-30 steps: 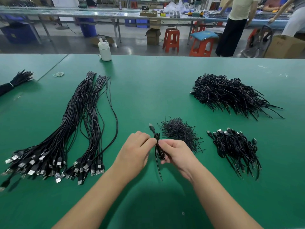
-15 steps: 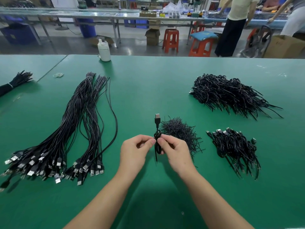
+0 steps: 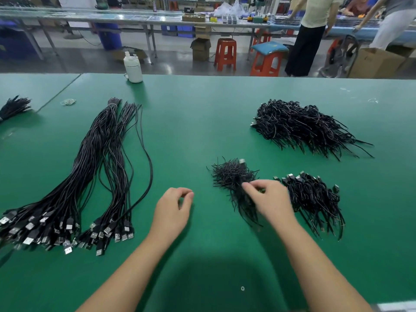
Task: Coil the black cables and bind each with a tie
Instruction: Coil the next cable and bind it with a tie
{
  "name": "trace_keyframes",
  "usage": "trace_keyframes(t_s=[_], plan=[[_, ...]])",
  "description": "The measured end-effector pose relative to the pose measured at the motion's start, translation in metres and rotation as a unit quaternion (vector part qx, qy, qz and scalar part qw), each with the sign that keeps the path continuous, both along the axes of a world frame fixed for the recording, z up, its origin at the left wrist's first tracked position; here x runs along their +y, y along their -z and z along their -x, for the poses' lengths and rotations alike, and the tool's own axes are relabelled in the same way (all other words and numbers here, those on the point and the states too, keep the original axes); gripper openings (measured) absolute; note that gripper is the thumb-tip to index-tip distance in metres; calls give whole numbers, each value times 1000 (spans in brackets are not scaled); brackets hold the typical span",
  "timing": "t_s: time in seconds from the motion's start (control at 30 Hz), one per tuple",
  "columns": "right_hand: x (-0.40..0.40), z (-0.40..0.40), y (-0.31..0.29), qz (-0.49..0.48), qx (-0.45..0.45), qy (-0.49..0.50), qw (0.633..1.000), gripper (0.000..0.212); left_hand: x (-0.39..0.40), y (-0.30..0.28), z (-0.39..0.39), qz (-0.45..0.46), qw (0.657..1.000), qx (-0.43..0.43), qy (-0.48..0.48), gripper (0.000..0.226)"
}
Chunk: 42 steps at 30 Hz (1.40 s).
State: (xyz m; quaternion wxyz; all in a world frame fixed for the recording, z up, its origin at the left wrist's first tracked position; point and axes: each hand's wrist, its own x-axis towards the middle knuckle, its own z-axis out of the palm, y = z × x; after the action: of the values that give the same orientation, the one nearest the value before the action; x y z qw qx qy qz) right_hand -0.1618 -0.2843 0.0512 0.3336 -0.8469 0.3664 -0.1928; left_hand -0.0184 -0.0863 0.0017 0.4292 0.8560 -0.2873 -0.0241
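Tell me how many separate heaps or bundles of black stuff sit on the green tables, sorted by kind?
Long straight cable bundles, with a loose fan beside the tied one: 2
Piles of coiled cables, large and small: 2
Pile of short ties: 1
Small bundle at the far left edge, kind unclear: 1
Total: 6

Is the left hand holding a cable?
No, the left hand hovers over the green table with its fingers loosely curled around nothing.
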Motion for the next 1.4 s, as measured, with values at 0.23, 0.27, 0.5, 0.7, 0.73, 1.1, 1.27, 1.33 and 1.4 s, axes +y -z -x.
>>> trace_keyframes(t_s=[0.23,0.27,0.5,0.7,0.73,1.1,1.27,1.33,1.4], plan=[[-75,20,22,114,266,83,953,41,49,44,-48,-176,973,-144,-39,13],[-79,20,27,116,294,86,945,42,50,46,-49,-173,972,-155,-32,13],[-94,8,39,150,378,46,913,43,49,52,-47,-160,970,-184,-10,15],[-110,13,39,137,351,91,922,39,49,54,-48,-154,970,-188,-7,17],[-112,14,39,125,342,101,926,38,49,54,-49,-154,970,-187,-6,17],[-81,-9,18,135,213,57,966,33,53,34,-59,-286,926,-229,-86,24],[-11,-41,6,105,132,-109,980,29,62,9,-76,-507,840,-143,-131,17],[17,-49,10,100,134,-162,973,29,64,3,-81,-525,833,-132,-115,10],[40,-57,19,80,140,-203,966,28,67,-3,-82,-526,833,-136,-105,7]])
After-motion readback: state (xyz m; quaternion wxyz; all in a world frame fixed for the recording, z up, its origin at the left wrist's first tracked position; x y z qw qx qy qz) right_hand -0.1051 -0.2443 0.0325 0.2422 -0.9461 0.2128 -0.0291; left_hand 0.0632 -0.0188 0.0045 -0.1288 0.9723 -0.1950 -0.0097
